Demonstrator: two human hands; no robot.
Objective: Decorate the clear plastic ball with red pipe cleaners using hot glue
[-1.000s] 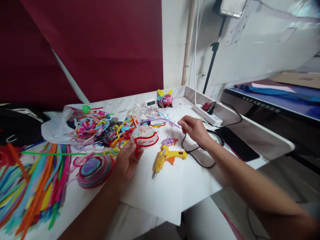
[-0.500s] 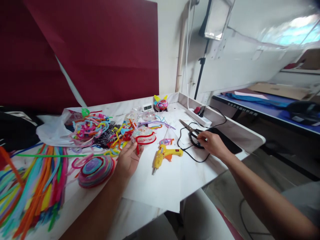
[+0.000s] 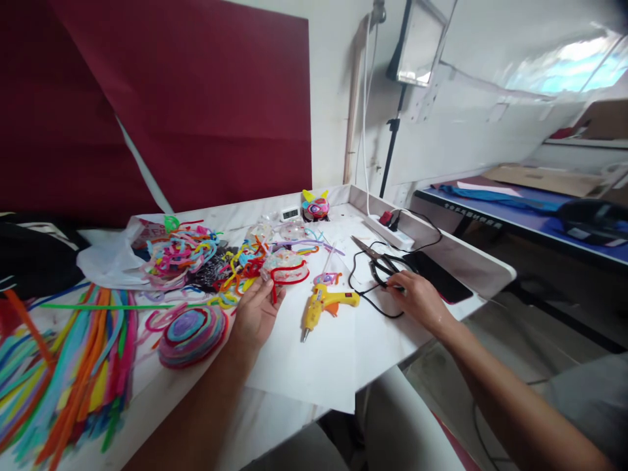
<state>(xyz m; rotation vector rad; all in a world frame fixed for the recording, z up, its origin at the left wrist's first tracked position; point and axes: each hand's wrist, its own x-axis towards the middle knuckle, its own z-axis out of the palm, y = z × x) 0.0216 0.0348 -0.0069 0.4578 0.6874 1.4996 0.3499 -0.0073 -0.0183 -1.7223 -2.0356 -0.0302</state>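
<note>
My left hand (image 3: pixel 258 311) is closed on a red pipe cleaner (image 3: pixel 289 281), pinched between thumb and fingers at its bent end. The pipe cleaner runs along a clear, rounded plastic piece (image 3: pixel 284 260) with coloured specks. My right hand (image 3: pixel 417 297) has its fingers curled at the lower handle loop of black-handled scissors (image 3: pixel 380 257). The blades lie low over the table, pointing away and to the left. Between my hands rests a yellow glue gun (image 3: pixel 318 306) on white paper (image 3: pixel 304 373), nozzle toward me. A coiled pipe-cleaner disc (image 3: pixel 193 335) sits left of my left wrist.
Long pipe cleaners (image 3: pixel 91 353) are spread at the left, with a tangled pile (image 3: pixel 184 255) behind them. A phone (image 3: pixel 439 278), a power strip (image 3: pixel 390 230) and a black cord (image 3: pixel 380 309) lie on the right. A small horned figure (image 3: pixel 315 207) stands by the back edge.
My right hand has shifted slightly toward me along the scissors' handles, so more of them shows. My left hand keeps hold of the red pipe cleaner. The camera view has shifted slightly.
</note>
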